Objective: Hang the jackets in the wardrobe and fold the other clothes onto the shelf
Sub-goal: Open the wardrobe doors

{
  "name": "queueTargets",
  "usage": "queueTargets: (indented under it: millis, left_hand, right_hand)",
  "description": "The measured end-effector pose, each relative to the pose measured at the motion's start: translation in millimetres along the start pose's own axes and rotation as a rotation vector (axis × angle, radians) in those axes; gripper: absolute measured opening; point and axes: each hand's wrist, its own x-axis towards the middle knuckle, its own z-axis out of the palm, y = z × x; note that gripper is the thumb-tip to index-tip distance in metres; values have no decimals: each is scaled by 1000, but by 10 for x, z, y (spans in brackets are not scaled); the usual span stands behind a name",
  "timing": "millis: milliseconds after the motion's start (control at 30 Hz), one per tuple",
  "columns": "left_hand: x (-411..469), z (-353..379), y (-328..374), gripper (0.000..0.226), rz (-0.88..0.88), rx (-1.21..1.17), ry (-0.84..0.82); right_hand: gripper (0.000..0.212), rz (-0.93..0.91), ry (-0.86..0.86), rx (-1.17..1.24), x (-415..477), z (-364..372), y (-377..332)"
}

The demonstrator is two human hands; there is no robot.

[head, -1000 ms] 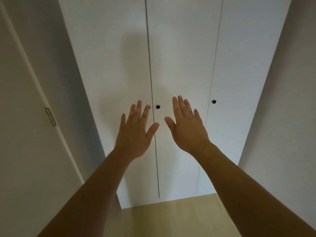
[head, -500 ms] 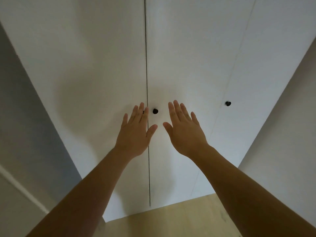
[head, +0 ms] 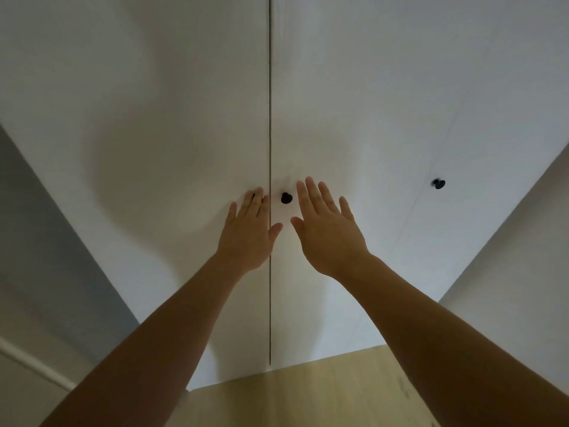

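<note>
left hand [head: 248, 232] flat, fingers straight, by door gap | right hand [head: 329, 231] flat, fingers spread, beside knob [head: 286, 198] | wardrobe [head: 354, 103] closed

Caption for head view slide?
Open left hand and open right hand reach toward closed wardrobe doors beside a black knob.

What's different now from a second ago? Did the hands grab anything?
The person came closer to the wardrobe doors. The left hand and the right hand reached forward and are now on either side of the black knob. Neither holds anything. The doors stayed shut and the hands stayed open.
</note>
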Motion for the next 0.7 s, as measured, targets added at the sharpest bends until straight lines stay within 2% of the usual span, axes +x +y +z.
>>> queueTargets:
  millis: [167, 433, 700]
  left_hand:
    - [43, 15, 1, 66, 16, -72, 19]
    - [-27, -85, 117, 58, -56, -168, 95]
    - [-401, -186, 107, 52, -84, -334, 170]
  right_hand:
    - [63, -15, -18, 23, 22, -26, 33]
    - [63, -55, -28, 54, -13, -71, 8]
    - [62, -144, -12, 89, -96, -212, -85]
